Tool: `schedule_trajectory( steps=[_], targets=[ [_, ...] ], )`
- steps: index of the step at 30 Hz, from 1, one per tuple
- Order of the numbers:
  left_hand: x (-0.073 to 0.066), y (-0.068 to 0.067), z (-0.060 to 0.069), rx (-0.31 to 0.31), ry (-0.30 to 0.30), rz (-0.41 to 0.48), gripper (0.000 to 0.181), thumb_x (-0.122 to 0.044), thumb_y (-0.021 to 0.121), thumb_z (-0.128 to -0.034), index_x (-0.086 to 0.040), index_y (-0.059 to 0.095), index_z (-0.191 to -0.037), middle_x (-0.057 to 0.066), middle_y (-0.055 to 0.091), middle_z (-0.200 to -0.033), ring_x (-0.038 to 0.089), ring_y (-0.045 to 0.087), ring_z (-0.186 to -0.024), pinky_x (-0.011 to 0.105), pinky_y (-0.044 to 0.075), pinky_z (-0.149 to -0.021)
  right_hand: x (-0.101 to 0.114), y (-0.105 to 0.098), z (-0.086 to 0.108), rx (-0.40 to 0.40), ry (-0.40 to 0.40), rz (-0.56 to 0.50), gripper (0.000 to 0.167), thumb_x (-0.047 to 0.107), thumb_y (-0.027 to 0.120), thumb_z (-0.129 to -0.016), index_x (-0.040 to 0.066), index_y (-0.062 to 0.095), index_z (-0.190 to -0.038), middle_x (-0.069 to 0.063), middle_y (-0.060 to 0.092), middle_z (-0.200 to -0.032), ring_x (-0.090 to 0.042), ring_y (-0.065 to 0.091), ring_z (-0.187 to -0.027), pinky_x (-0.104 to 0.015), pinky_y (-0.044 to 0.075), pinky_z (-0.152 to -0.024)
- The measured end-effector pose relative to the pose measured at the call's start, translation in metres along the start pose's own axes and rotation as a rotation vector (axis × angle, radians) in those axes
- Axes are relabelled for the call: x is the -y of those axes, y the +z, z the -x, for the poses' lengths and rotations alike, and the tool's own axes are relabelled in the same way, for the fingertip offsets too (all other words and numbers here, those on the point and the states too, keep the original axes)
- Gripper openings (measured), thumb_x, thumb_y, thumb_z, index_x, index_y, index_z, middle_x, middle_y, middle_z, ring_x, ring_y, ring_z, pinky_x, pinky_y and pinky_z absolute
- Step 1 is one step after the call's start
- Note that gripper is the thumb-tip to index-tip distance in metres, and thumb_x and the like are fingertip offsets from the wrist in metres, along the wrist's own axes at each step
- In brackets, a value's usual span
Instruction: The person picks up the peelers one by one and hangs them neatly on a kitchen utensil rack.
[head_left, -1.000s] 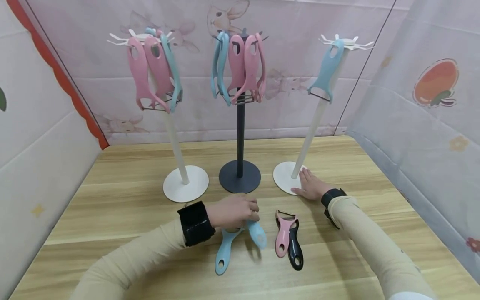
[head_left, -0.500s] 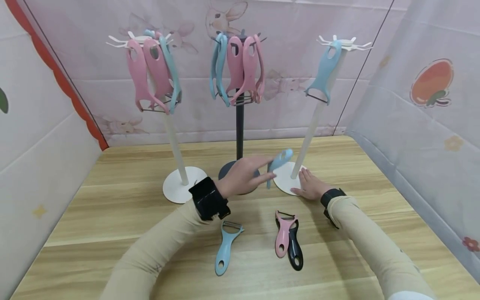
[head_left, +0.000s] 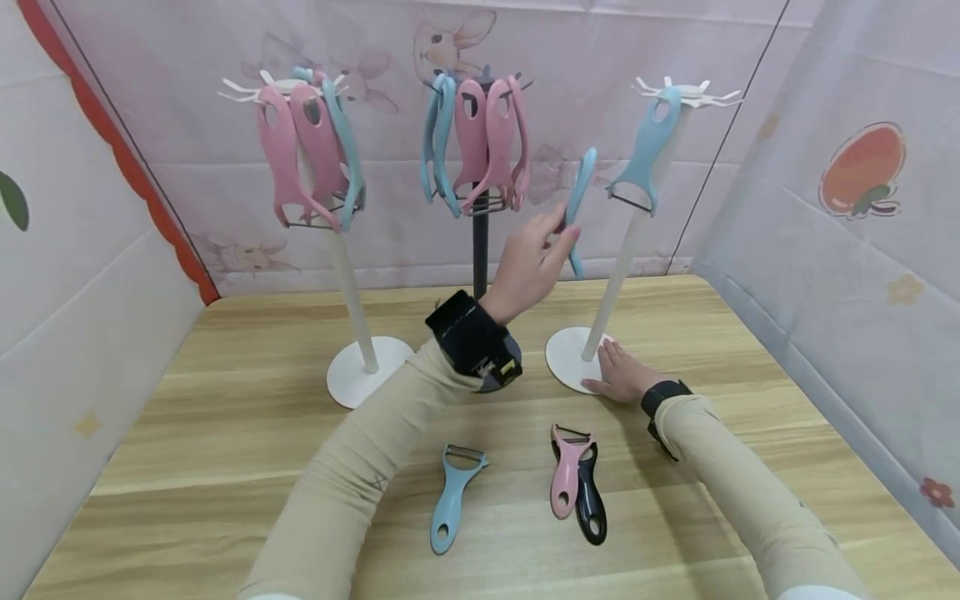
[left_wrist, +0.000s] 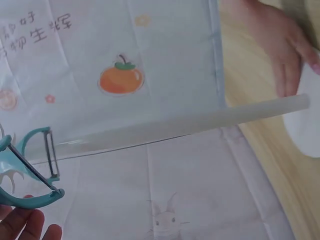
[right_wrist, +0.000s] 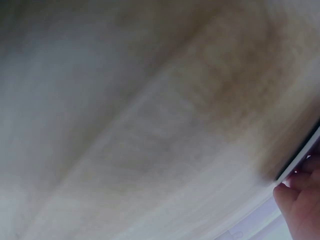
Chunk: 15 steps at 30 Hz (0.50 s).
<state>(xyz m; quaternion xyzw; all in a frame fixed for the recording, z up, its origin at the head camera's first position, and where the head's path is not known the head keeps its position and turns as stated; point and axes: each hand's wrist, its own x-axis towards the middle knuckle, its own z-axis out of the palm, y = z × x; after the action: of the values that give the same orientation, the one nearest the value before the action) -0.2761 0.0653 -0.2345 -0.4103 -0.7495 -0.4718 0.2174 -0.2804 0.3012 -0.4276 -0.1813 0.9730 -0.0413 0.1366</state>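
My left hand (head_left: 528, 262) pinches a light-blue peeler (head_left: 576, 200) in the air, left of the right white stand's pole (head_left: 618, 275). The left wrist view shows fingers (left_wrist: 27, 225) under a blue peeler head (left_wrist: 35, 202). On that stand's top hangs one light-blue peeler (head_left: 648, 146). My right hand (head_left: 628, 375) rests with extended fingers on the stand's round white base (head_left: 567, 358); in the right wrist view only part of the hand (right_wrist: 302, 205) shows at the edge. A blue peeler (head_left: 450, 504) lies on the table, and a pink peeler (head_left: 566, 475) overlaps a black peeler (head_left: 592, 508).
A white stand (head_left: 348, 300) on the left carries pink and blue peelers. The black stand (head_left: 480, 242) in the middle holds several more pink and blue peelers. Printed cloth (head_left: 300, 200) backs the wooden table (head_left: 225, 433), with cloth walls at both sides.
My left hand has picked a blue peeler up from the table and carried it up and rightward toward the right stand's top. The right hand has stayed on the base.
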Motion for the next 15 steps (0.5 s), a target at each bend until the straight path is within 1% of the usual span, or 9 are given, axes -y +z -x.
schedule_trajectory(
  steps=[4,6,7,9,11,15],
  targets=[
    [-0.005,-0.003,-0.026,-0.036,-0.007,-0.024,0.029,-0.012,0.045,-0.0963,0.002,0.054,-0.119,0.012,0.061,-0.090,0.017,0.057,-0.085,0.016,0.046,-0.073,0.000,0.000,0.001,-0.002,0.005,-0.003,0.085,0.049,0.035,-0.095,-0.023,0.010,-0.133,-0.040,0.004,-0.140,-0.048,0.004,-0.132,-0.050,0.009,-0.108],
    [-0.007,-0.004,-0.037,-0.056,-0.025,-0.041,0.028,-0.014,0.046,-0.0961,0.000,0.055,-0.118,0.010,0.063,-0.090,0.016,0.059,-0.086,0.016,0.044,-0.075,0.000,0.000,0.001,-0.002,0.012,-0.010,0.084,0.047,0.036,-0.095,-0.023,0.009,-0.134,-0.040,0.003,-0.141,-0.047,0.003,-0.132,-0.050,0.009,-0.108],
    [-0.008,-0.005,-0.041,-0.065,-0.038,-0.043,0.026,-0.015,0.046,-0.0960,-0.001,0.057,-0.115,0.010,0.064,-0.089,0.015,0.059,-0.088,0.017,0.044,-0.075,0.000,0.000,0.001,-0.003,0.012,-0.016,0.084,0.046,0.037,-0.095,-0.023,0.009,-0.134,-0.040,0.004,-0.140,-0.047,0.004,-0.132,-0.050,0.009,-0.108],
    [-0.008,-0.004,-0.048,-0.065,-0.065,-0.040,0.025,-0.016,0.046,-0.0961,-0.001,0.058,-0.113,0.009,0.064,-0.089,0.014,0.059,-0.091,0.017,0.043,-0.078,0.001,0.000,0.001,-0.005,0.016,-0.028,0.084,0.046,0.039,-0.095,-0.023,0.010,-0.133,-0.040,0.004,-0.140,-0.048,0.004,-0.131,-0.051,0.009,-0.108],
    [-0.009,-0.003,-0.053,-0.059,-0.084,-0.028,0.022,-0.017,0.046,-0.0963,-0.002,0.058,-0.106,0.009,0.064,-0.089,0.014,0.059,-0.092,0.017,0.042,-0.078,0.001,0.000,0.001,-0.003,0.019,-0.028,0.084,0.046,0.038,-0.095,-0.023,0.010,-0.134,-0.040,0.003,-0.140,-0.048,0.004,-0.131,-0.051,0.009,-0.108],
    [-0.008,0.001,-0.061,-0.049,-0.100,-0.024,0.019,-0.016,0.045,-0.0965,-0.001,0.057,-0.098,0.009,0.063,-0.088,0.014,0.058,-0.089,0.018,0.042,-0.073,-0.002,0.003,-0.002,0.003,0.015,-0.008,0.088,0.051,0.035,-0.094,-0.022,0.009,-0.134,-0.039,0.003,-0.141,-0.047,0.003,-0.132,-0.050,0.009,-0.108]
  ],
)
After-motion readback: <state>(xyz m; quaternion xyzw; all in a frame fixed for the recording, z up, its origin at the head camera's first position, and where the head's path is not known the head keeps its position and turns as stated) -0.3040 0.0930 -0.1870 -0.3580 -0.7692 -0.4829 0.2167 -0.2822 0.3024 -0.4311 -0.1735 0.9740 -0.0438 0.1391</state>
